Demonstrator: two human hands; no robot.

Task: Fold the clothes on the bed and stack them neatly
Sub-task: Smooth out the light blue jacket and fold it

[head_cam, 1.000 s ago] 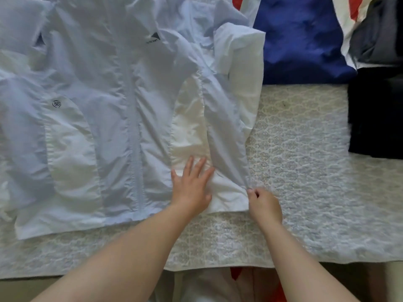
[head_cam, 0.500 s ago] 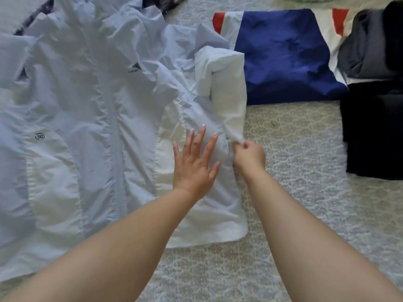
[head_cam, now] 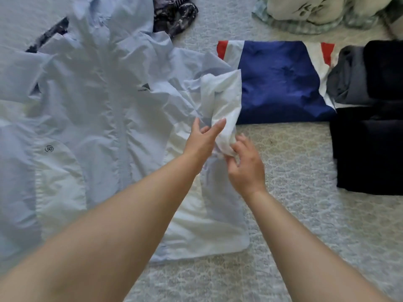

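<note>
A pale blue jacket is spread front-up over the left half of the bed, its white lining shown at the lower right hem. Its right-side sleeve is bunched and lifted off the bedcover near the middle of the view. The end of that sleeve is pinched in the grip of the right hand, whose fingers are curled around the white fabric. The left hand is held just beside it with fingers extended and relaxed, touching the sleeve's side; nothing is clasped in it. Just beyond the sleeve, a folded blue garment with white and red panels is laid flat. To its right, a grey garment and a stack of black clothes are placed. A dark patterned cloth is seen at the top, beside the jacket's hood.
</note>
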